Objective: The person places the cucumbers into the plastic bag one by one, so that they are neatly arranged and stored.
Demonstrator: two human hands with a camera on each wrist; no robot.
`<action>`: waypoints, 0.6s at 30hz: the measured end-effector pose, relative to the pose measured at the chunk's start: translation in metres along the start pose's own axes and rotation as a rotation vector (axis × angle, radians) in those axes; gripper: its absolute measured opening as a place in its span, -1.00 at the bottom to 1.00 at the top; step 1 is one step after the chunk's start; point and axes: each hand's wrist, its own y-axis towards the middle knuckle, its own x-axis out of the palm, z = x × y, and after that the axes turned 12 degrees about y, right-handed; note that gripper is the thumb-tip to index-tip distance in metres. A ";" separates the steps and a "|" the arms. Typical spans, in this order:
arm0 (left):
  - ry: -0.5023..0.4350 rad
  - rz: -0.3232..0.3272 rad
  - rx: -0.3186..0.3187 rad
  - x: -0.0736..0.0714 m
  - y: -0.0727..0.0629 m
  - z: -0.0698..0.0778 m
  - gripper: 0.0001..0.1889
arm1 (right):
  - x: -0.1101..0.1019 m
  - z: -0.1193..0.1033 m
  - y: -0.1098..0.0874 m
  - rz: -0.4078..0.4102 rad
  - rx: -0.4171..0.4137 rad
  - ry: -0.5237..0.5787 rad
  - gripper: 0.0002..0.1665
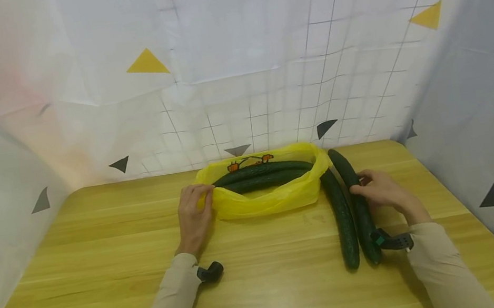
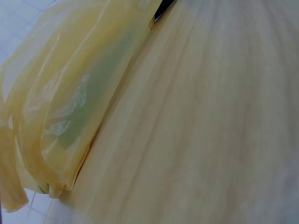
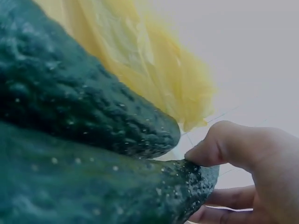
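Observation:
A yellow plastic bag (image 1: 266, 204) lies at the back middle of the table, its mouth spread wide, with two dark green cucumbers (image 1: 269, 171) inside. My left hand (image 1: 194, 212) pinches the bag's left rim; in the left wrist view, the bag (image 2: 88, 88) fills the upper left and the hand is out of sight. To the right of the bag, my right hand (image 1: 379, 188) grips the rightmost cucumber (image 1: 363, 221) between thumb and fingers near its far part. Another cucumber (image 1: 343, 222) lies just left of it, its far end by the bag. In the right wrist view, my thumb (image 3: 217, 144) presses the held cucumber (image 3: 107, 186).
The wooden table (image 1: 267, 289) reaches to a white patterned sheet (image 1: 234, 70) behind and at both sides. Dark wrist straps (image 1: 394, 241) sit on both arms below the hands.

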 end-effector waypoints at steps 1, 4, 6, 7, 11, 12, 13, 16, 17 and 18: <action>0.000 0.000 0.000 0.000 0.000 0.000 -0.87 | -0.001 0.000 0.000 0.005 -0.001 0.027 -0.09; 0.000 0.002 -0.002 0.001 0.000 0.000 -0.87 | -0.004 0.000 -0.001 0.020 -0.011 0.108 -0.08; -0.001 0.005 -0.005 0.001 0.000 0.000 -0.87 | -0.005 0.000 -0.001 0.036 -0.031 0.128 -0.08; -0.001 0.005 -0.004 0.001 0.000 0.000 -0.87 | -0.006 -0.001 -0.002 0.043 -0.041 0.134 -0.08; 0.002 0.004 0.000 0.000 0.000 0.000 -0.87 | -0.008 -0.003 -0.004 0.078 -0.082 0.137 -0.09; 0.001 0.003 0.000 0.000 0.000 0.000 -0.87 | -0.008 -0.004 -0.005 0.089 -0.089 0.138 -0.10; 0.000 0.001 0.000 0.000 0.000 0.000 -0.87 | -0.009 -0.005 -0.006 0.099 -0.096 0.138 -0.10; -0.006 -0.001 -0.003 0.000 0.000 0.000 -0.87 | -0.010 -0.008 -0.008 0.133 -0.109 0.138 -0.08; -0.009 0.000 -0.004 0.000 0.000 0.000 -0.87 | -0.011 -0.009 -0.010 0.143 -0.115 0.138 -0.08; -0.008 0.001 -0.002 0.001 0.000 0.000 -0.87 | -0.011 -0.010 -0.011 0.155 -0.118 0.142 -0.07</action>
